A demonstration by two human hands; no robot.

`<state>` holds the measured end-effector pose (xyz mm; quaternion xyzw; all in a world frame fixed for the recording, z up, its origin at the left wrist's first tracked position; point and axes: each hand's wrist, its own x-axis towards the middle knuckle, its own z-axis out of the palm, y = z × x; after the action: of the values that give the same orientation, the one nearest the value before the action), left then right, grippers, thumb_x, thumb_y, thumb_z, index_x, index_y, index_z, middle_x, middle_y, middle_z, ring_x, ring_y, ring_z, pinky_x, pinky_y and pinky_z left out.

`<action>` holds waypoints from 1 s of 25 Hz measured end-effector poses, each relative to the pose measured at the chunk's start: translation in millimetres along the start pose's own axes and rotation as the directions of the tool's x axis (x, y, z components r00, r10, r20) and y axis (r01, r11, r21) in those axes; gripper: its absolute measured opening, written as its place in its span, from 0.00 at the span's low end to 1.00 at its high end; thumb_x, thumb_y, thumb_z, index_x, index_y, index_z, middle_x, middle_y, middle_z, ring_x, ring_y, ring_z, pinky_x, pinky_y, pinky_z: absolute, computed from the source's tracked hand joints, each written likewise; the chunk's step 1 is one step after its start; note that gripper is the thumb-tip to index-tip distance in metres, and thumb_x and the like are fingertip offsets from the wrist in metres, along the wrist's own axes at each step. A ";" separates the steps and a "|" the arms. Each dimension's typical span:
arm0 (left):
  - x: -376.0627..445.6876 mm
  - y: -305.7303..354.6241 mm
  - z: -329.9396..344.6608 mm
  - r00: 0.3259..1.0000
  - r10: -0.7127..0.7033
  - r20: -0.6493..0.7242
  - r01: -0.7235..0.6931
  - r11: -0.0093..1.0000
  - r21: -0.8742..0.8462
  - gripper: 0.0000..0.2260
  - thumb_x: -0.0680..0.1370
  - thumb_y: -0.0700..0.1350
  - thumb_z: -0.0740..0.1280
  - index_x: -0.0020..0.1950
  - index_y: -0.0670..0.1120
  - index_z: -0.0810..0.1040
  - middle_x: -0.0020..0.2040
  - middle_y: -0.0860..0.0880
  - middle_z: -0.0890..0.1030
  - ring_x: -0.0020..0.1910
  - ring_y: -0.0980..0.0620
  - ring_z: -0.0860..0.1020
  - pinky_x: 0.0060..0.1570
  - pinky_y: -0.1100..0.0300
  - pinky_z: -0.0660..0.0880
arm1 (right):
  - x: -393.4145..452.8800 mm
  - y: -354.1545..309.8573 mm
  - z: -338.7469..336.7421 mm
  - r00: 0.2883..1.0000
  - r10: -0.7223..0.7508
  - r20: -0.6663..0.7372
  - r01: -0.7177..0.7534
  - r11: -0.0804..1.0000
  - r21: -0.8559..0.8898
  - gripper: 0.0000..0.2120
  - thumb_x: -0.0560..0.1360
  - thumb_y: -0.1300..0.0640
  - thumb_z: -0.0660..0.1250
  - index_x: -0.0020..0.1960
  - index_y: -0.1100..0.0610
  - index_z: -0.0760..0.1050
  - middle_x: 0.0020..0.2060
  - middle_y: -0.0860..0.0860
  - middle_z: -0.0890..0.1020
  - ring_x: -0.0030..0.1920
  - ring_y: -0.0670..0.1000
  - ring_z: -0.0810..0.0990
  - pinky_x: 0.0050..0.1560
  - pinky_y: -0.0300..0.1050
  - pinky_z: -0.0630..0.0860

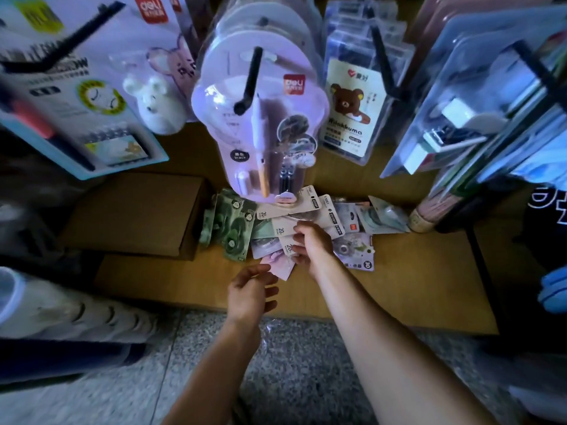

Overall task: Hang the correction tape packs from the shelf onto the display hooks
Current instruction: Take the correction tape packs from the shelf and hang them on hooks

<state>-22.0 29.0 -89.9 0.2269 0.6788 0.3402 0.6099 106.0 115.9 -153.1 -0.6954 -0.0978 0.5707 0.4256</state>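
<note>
Picking packs off the shelf pile.
Correction tape packs (294,222) lie fanned and overlapping on the wooden shelf (399,271); right hand (310,243) pinches the beige top ones, left hand (250,289) hovers loose, holding nothing. Risk: overlapped cards slide, extras drop; hook (250,81) above already crowded.

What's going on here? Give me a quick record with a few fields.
place: wooden shelf below display hooks
packs: correction tape packs piled loose on the shelf
right hand: gripping beige packs from the pile
left hand: fingers loosely curled beside a pink pack; hold unclear
nearby: cardboard box left of the pile
</note>
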 end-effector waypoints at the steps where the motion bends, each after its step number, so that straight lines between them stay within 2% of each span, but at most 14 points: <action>1: 1.8 -1.9 -1.7 1.000 -0.006 0.004 0.006 1.000 -0.003 0.07 0.78 0.37 0.63 0.53 0.43 0.79 0.45 0.44 0.82 0.43 0.46 0.79 0.39 0.56 0.74 | 0.3 -0.6 0.6 1.000 -0.010 0.019 0.010 1.000 0.006 0.03 0.74 0.58 0.66 0.43 0.53 0.78 0.37 0.52 0.81 0.29 0.50 0.74 0.28 0.40 0.71; 4: 7.1 -5.9 -4.8 1.000 -0.020 -0.002 0.020 1.000 -0.010 0.06 0.78 0.37 0.63 0.51 0.44 0.79 0.44 0.45 0.82 0.43 0.46 0.79 0.39 0.55 0.74 | -0.9 -3.1 1.1 0.997 -0.081 -0.010 0.082 0.995 0.063 0.06 0.74 0.60 0.67 0.49 0.55 0.81 0.38 0.53 0.83 0.33 0.51 0.78 0.27 0.38 0.72; 6: 8.2 -8.8 -6.3 1.000 -0.025 -0.010 0.024 1.000 -0.015 0.07 0.78 0.37 0.63 0.51 0.44 0.79 0.44 0.45 0.82 0.43 0.46 0.79 0.39 0.55 0.74 | -4.1 3.8 -0.4 0.977 -0.187 -0.099 0.195 0.978 0.079 0.06 0.72 0.64 0.69 0.47 0.56 0.82 0.37 0.53 0.83 0.36 0.52 0.79 0.29 0.38 0.73; 8: 7.6 -10.6 -6.8 1.000 -0.021 -0.015 0.021 1.000 -0.015 0.06 0.78 0.38 0.63 0.51 0.44 0.79 0.44 0.45 0.82 0.43 0.46 0.79 0.40 0.55 0.74 | -10.2 15.3 -4.5 0.936 -0.279 -0.213 0.303 0.949 0.090 0.09 0.70 0.69 0.70 0.41 0.56 0.82 0.37 0.54 0.83 0.38 0.53 0.80 0.38 0.43 0.76; 10: 2.4 -10.1 -6.5 1.000 -0.011 -0.009 0.011 1.000 -0.025 0.06 0.78 0.38 0.63 0.51 0.44 0.79 0.44 0.45 0.82 0.43 0.46 0.79 0.40 0.55 0.74 | -24.5 26.1 -13.4 0.909 -0.266 -0.321 0.309 0.947 0.091 0.13 0.69 0.72 0.69 0.38 0.54 0.81 0.37 0.51 0.83 0.39 0.51 0.81 0.45 0.47 0.79; 12: -7.4 -5.0 -3.3 1.000 0.015 0.002 -0.015 0.999 -0.039 0.06 0.78 0.38 0.63 0.51 0.44 0.79 0.44 0.45 0.82 0.43 0.46 0.78 0.40 0.55 0.73 | -43.2 31.3 -26.7 0.881 -0.251 -0.401 0.315 0.944 0.100 0.16 0.69 0.73 0.68 0.36 0.51 0.79 0.38 0.49 0.82 0.40 0.51 0.81 0.44 0.47 0.79; 14: -22.6 1.3 1.1 0.999 0.051 0.009 -0.051 0.998 -0.031 0.05 0.78 0.38 0.64 0.50 0.44 0.79 0.44 0.44 0.82 0.42 0.46 0.78 0.39 0.55 0.73 | -69.0 33.1 -41.3 0.848 -0.297 -0.439 0.375 0.921 0.101 0.17 0.69 0.73 0.66 0.34 0.51 0.77 0.37 0.49 0.82 0.40 0.53 0.80 0.38 0.42 0.76; 15: -30.8 3.6 3.6 0.997 0.080 0.012 -0.079 0.997 -0.015 0.06 0.78 0.38 0.64 0.51 0.44 0.79 0.43 0.44 0.81 0.41 0.47 0.78 0.39 0.55 0.72 | -84.4 33.4 -47.6 0.830 -0.328 -0.450 0.410 0.907 0.094 0.17 0.69 0.73 0.66 0.34 0.51 0.76 0.36 0.49 0.81 0.40 0.53 0.79 0.36 0.41 0.75; 17: -51.9 9.8 8.0 0.987 0.157 0.026 -0.158 0.986 0.044 0.07 0.78 0.38 0.64 0.52 0.45 0.80 0.42 0.45 0.81 0.40 0.47 0.77 0.39 0.56 0.72 | -119.5 33.8 -60.3 0.809 -0.395 -0.435 0.469 0.880 0.072 0.16 0.69 0.73 0.64 0.36 0.52 0.76 0.36 0.50 0.81 0.38 0.55 0.78 0.37 0.46 0.75; 20: -101.7 28.0 8.6 0.949 0.288 0.130 -0.301 0.950 0.087 0.07 0.79 0.43 0.64 0.54 0.48 0.80 0.46 0.47 0.83 0.41 0.48 0.79 0.41 0.56 0.73 | -185.3 28.3 -83.7 0.762 -0.516 -0.391 0.580 0.813 0.058 0.17 0.71 0.72 0.63 0.42 0.50 0.77 0.37 0.50 0.80 0.36 0.52 0.77 0.37 0.50 0.75; 23: -158.6 47.0 0.3 0.889 0.357 0.288 -0.400 0.910 0.109 0.06 0.79 0.43 0.65 0.51 0.48 0.81 0.42 0.47 0.84 0.34 0.52 0.81 0.39 0.56 0.74 | -254.0 16.2 -111.2 0.668 -0.653 -0.357 0.712 0.700 0.052 0.20 0.72 0.76 0.62 0.47 0.50 0.76 0.40 0.52 0.79 0.32 0.43 0.73 0.36 0.42 0.74; 25: -188.0 54.4 -6.1 0.831 0.414 0.373 -0.479 0.872 0.099 0.05 0.78 0.41 0.66 0.49 0.45 0.82 0.40 0.45 0.84 0.30 0.54 0.80 0.35 0.57 0.73 | -290.4 8.3 -124.9 0.633 -0.702 -0.326 0.762 0.638 0.106 0.21 0.72 0.78 0.62 0.50 0.52 0.74 0.40 0.54 0.80 0.29 0.40 0.71 0.33 0.35 0.72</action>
<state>-5.0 -71.8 77.0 0.4914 0.5199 0.3636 0.5966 117.0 -129.8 45.7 -0.6062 -0.2498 0.2596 0.7090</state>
